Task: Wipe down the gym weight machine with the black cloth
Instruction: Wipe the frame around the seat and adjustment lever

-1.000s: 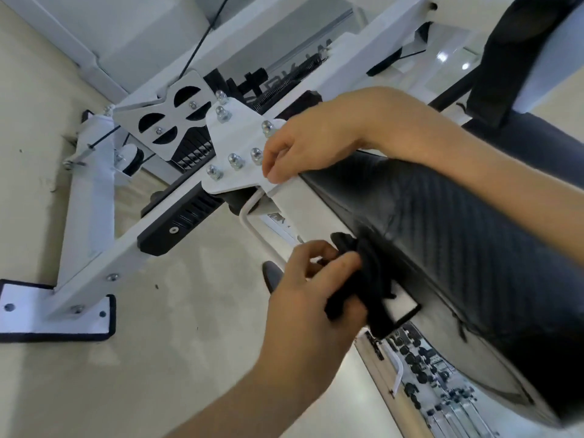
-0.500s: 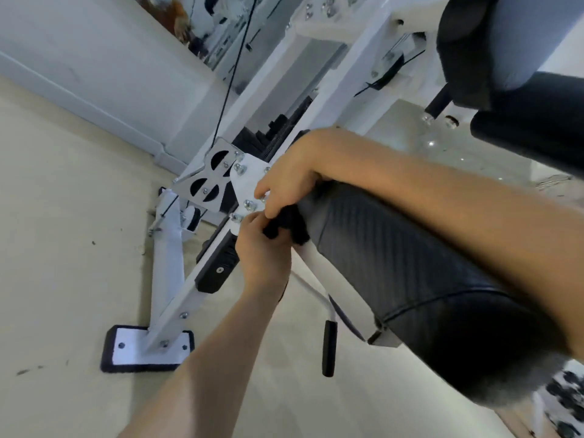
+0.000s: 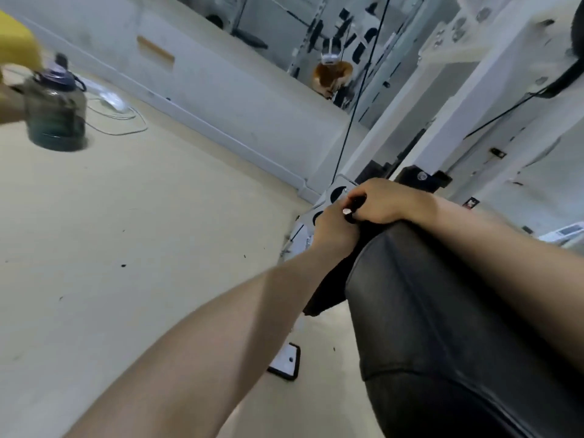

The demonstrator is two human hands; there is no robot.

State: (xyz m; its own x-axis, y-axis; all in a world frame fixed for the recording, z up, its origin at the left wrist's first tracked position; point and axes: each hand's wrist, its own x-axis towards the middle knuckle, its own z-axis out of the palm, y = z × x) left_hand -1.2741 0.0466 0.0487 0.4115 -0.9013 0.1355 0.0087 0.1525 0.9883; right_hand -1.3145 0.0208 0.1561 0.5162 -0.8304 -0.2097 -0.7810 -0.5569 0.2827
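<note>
Black cloth [image 3: 355,205] bunched at far end of the black padded seat [image 3: 442,311], squeezed between both hands; only a small dark bit visible, w/ more dark fabric [image 3: 325,292] hanging below left wrist alongside the pad — same cloth or not, can't tell. Left hand [image 3: 333,229] curled closed over the cloth from the floor side, forearm reaching in from bottom left. Right hand [image 3: 384,202] curled closed from above, fingers [image 3: 357,196] wrapped down onto the same bunch, forearm lying across top of the pad. Hands touching each other. Just beyond them, white bracket plate [image 3: 336,192] w/ dark cut-outs, part of the white weight machine frame [image 3: 442,99]; black cable [image 3: 354,105] running up from near the plate. White foot plate [image 3: 286,361] w/ black edging flat on beige floor [image 3: 142,248], below left forearm. Mirror on far wall [image 3: 316,33] showing blurred gym gear. Well apart at far left: dark translucent water jug [image 3: 55,112] standing on floor, white cord [image 3: 120,121] looped beside it, sth yellow [image 3: 15,42] at the top corner, blurred.
</note>
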